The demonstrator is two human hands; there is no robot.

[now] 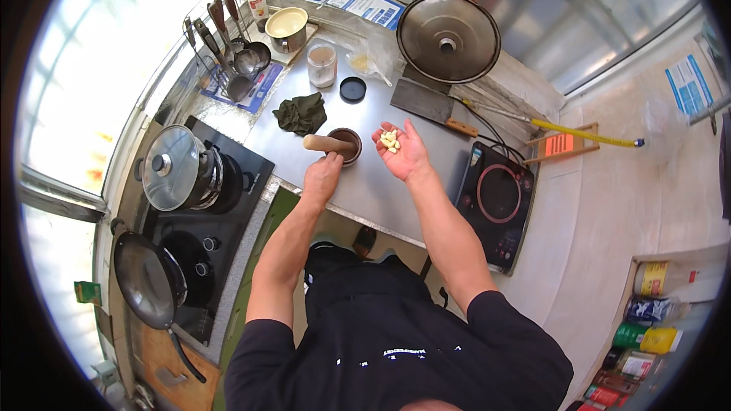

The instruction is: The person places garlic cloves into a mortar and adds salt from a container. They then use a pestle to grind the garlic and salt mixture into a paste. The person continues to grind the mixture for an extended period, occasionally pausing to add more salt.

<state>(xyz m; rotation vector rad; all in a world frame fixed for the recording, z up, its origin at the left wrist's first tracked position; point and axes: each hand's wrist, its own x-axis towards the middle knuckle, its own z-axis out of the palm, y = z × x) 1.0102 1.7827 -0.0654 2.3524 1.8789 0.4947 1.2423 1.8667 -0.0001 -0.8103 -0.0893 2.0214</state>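
My right hand [405,157] is palm up, cupped under several peeled garlic cloves [390,141]. To its left on the steel counter stands a small brown mortar [351,137]. A wooden pestle [323,143] leans in it, the thick end sticking out over the left rim. My left hand [322,176] is at the near left side of the mortar, just below the pestle, its fingers drawn together at the rim. Whatever those fingers hold, if anything, is hidden. A crumpled dark green cloth [301,113] lies behind the pestle.
A cleaver [426,101], a glass jar [322,66] and its black lid [352,90] lie farther back. A large metal lid [448,38] leans at the rear. On the right is an induction cooker [496,202]; on the left, a lidded pot [171,167] and a wok [148,280].
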